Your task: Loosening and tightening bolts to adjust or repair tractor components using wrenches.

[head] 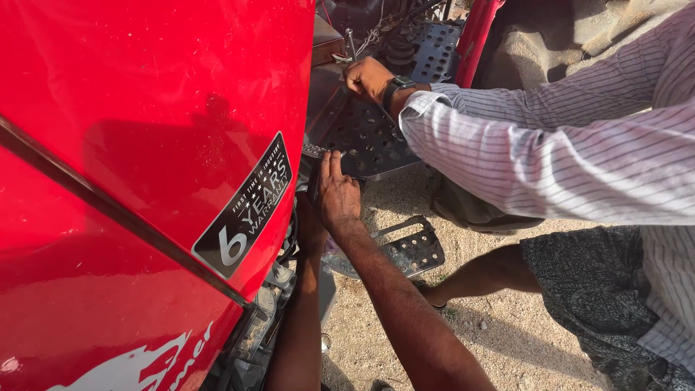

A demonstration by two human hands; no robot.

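Perforated dark metal footplate (365, 141), dusty; right hand (337, 192) rests flat against its edge, left hand hidden.

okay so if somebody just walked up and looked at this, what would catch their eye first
A glossy red body panel fills the left half. Beside it the wearer's right hand lies flat at the edge of a perforated metal footplate, while the left arm reaches in behind the panel, its hand hidden. Another person in a striped sleeve grips something at the plate's top.

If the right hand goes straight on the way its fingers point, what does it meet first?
Probably the front edge of the perforated metal footplate: the right hand points up at it, fingertips nearly touching, though depth is unclear.
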